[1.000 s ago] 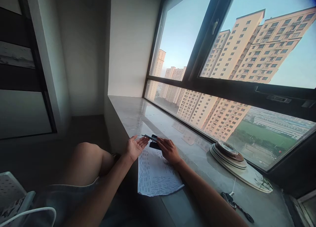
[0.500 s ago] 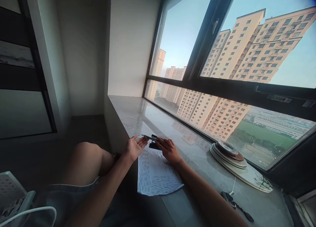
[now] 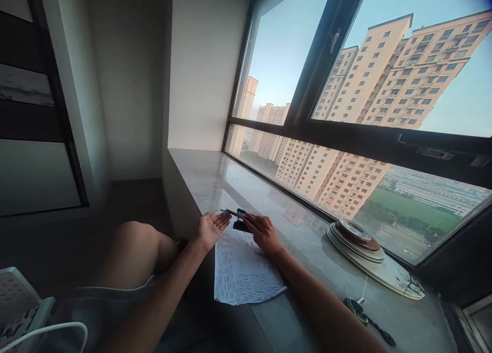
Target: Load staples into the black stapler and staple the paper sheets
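Note:
My right hand (image 3: 262, 233) is closed on a small black stapler (image 3: 239, 219) at the far end of a printed sheet of paper (image 3: 242, 266) that lies on the marble window sill (image 3: 215, 181). The stapler's metal arm points left, toward my left hand (image 3: 210, 228). That hand is held palm up with fingers stretched out, just left of the stapler's tip, and holds nothing. The near edge of the paper curls up a little.
A stack of round plates (image 3: 361, 240) sits on the sill to the right, by the window. A bunch of keys (image 3: 365, 318) lies nearer me on the right. My bare knee (image 3: 132, 245) is left of the sill. A white cable (image 3: 46, 330) is at the lower left.

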A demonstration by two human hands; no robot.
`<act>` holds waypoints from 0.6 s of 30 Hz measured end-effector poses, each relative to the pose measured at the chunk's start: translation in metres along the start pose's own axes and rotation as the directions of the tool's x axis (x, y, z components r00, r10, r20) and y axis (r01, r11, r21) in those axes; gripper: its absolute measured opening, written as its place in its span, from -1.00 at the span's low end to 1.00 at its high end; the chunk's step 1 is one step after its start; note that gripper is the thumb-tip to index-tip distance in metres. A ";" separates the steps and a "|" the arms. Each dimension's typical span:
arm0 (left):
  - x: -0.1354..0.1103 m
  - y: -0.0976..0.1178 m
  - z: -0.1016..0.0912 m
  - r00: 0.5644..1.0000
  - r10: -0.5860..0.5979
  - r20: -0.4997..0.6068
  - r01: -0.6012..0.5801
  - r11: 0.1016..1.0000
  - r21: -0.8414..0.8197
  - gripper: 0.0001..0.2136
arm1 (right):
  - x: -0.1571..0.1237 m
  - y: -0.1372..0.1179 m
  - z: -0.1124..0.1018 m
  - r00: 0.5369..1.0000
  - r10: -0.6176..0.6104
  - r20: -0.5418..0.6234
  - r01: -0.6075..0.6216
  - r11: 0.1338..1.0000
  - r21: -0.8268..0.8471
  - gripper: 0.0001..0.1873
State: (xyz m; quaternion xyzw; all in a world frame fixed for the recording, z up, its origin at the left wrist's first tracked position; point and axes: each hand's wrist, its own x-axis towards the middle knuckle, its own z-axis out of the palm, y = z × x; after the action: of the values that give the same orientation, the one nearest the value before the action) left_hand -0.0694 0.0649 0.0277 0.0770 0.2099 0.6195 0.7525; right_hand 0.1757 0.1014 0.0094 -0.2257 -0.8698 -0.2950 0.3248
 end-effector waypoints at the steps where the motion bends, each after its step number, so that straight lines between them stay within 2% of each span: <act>1: 0.000 0.000 0.000 1.000 0.002 -0.002 -0.002 1.000 0.003 -0.54 | 0.000 0.000 0.000 1.000 0.000 -0.002 0.000 1.000 0.001 -0.33; 18: 0.004 0.001 -0.003 1.000 0.028 -0.009 -0.028 1.000 0.005 -0.55 | 0.000 -0.001 -0.002 0.999 0.025 0.031 -0.026 0.999 0.021 -0.23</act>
State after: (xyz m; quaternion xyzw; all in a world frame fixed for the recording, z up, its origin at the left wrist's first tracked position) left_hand -0.0707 0.0682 0.0245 0.0791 0.2135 0.6299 0.7426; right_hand 0.1758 0.0997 0.0102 -0.2378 -0.8748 -0.2779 0.3177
